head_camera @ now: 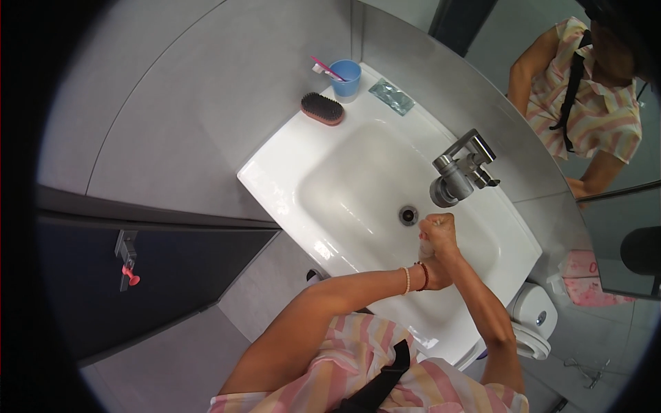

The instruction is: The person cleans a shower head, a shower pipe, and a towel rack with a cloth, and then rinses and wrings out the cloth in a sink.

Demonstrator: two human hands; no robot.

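Note:
Over the white washbasin (330,149), my right hand (441,235) is curled into a fist, just below the faucet (454,178) and right of the drain (408,216). A small whitish, wet-looking thing (426,249) with a touch of red shows at the fist and beneath it; what it is cannot be made out. My left hand (438,273) reaches in from the left under my right wrist, close to the same thing. Its fingers are mostly hidden by my right hand and forearm. A beaded bracelet (408,281) and a dark red one circle my left wrist.
At the basin's far left corner stand a blue cup (345,80) with a pink toothbrush (325,67), an oval bristle brush (323,108) and a flat greenish packet (392,96). A mirror (547,129) borders the right. A toilet (534,315) stands beyond the basin; a dark door (170,289) is at left.

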